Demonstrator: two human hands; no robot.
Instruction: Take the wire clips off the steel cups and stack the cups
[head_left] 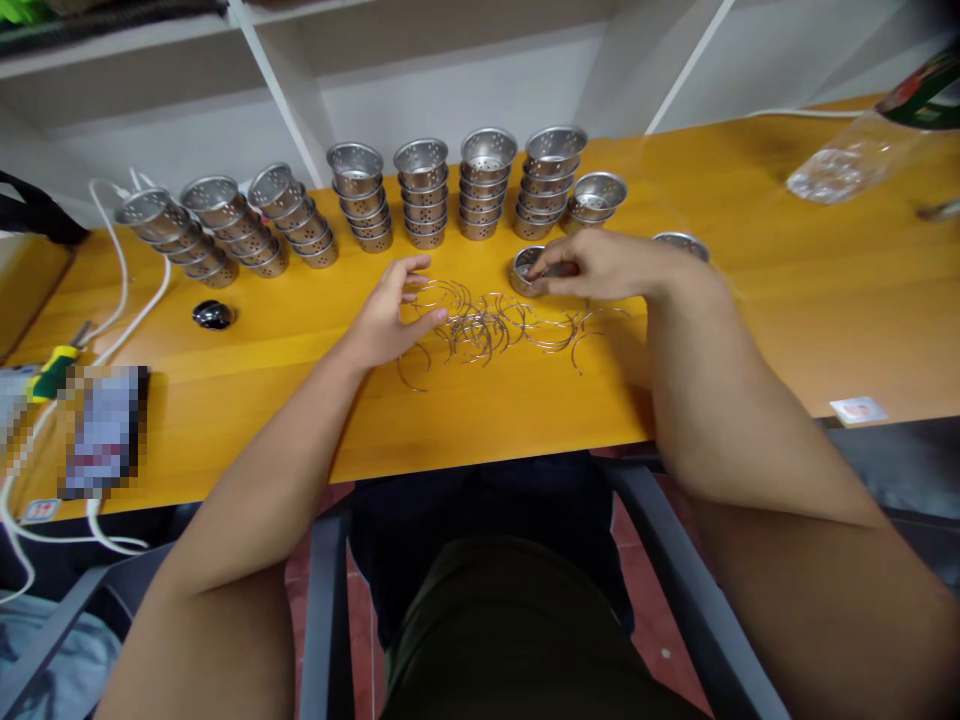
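My right hand (592, 265) reaches over a small perforated metal cup (523, 274) on the table, its fingers bent down at the rim and partly inside. What the fingertips hold, if anything, is hidden. Beside a loose pile of thin curved metal wires (480, 325) rests my left hand (394, 315), fingers apart and nothing in them. Behind the hands stand several stacks of the same perforated cups (425, 195). A short stack (596, 195) is just behind my right hand, and another cup (686, 244) shows partly behind my right wrist.
At left lie a shiny black round object (214, 315), a green-and-yellow handled tool (56, 372), a blurred phone-like item (105, 430) and white cables (124, 290). A clear plastic bottle (847, 160) lies at back right. White shelving (457, 90) borders the table's rear.
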